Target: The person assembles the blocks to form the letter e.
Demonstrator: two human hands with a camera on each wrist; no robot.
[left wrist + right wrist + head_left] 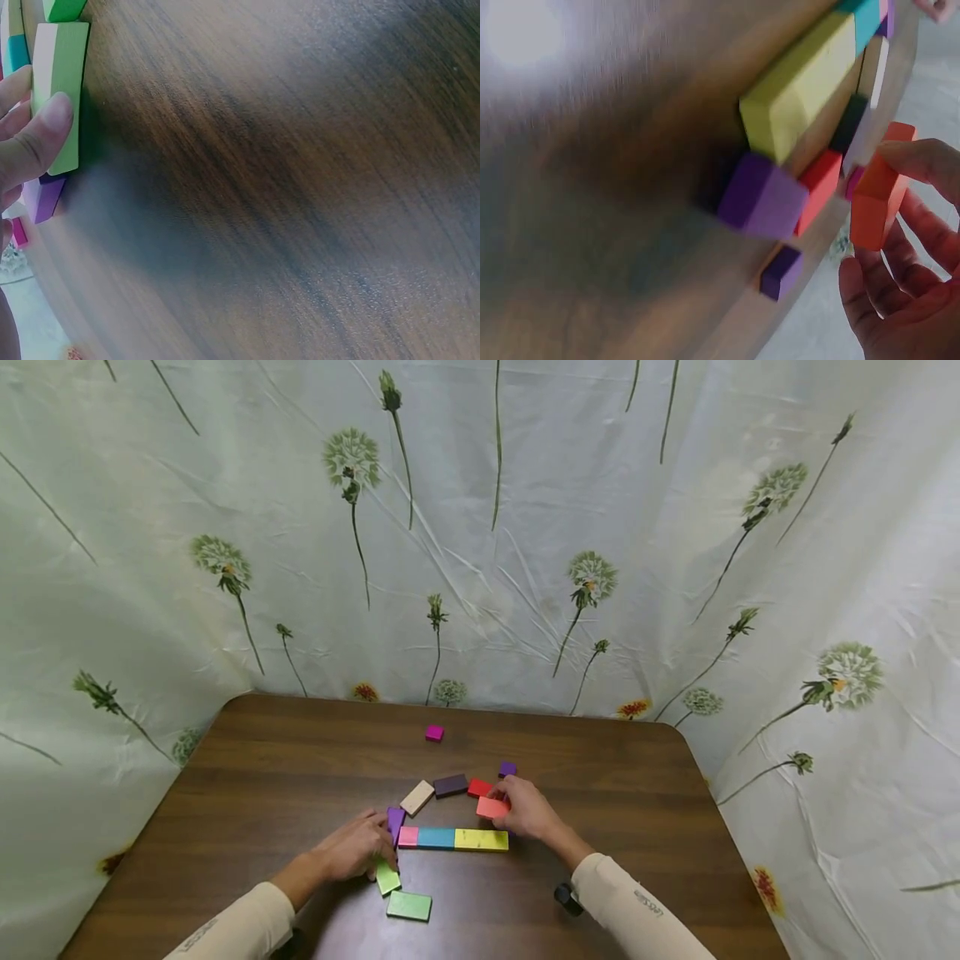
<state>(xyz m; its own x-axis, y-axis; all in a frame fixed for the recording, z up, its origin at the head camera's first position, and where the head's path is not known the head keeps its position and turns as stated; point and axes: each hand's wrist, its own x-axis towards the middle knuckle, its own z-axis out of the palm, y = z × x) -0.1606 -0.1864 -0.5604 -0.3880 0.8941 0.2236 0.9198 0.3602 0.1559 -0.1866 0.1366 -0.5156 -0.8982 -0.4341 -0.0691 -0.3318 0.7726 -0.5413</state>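
Note:
My right hand (531, 810) pinches an orange-red block (879, 191) between thumb and fingers, lifted above the table in the right wrist view. Beneath it lie a red block (478, 787) and a larger purple block (761, 195), the latter hidden in the head view. With thumb and fingers, my left hand (358, 848) grips a light green block (69, 97) that lies on the table. A purple block (395, 823) touches or nearly touches its far end, and a green block (409, 906) lies at the near end.
Pink (408, 837), blue (437, 838) and yellow (482, 840) blocks form a straight row between the hands. Beyond it lie a beige block (417, 797) and a dark block (451, 786). Small magenta (434, 733) and purple (507, 769) blocks lie farther back. A curtain (480, 568) hangs behind the table.

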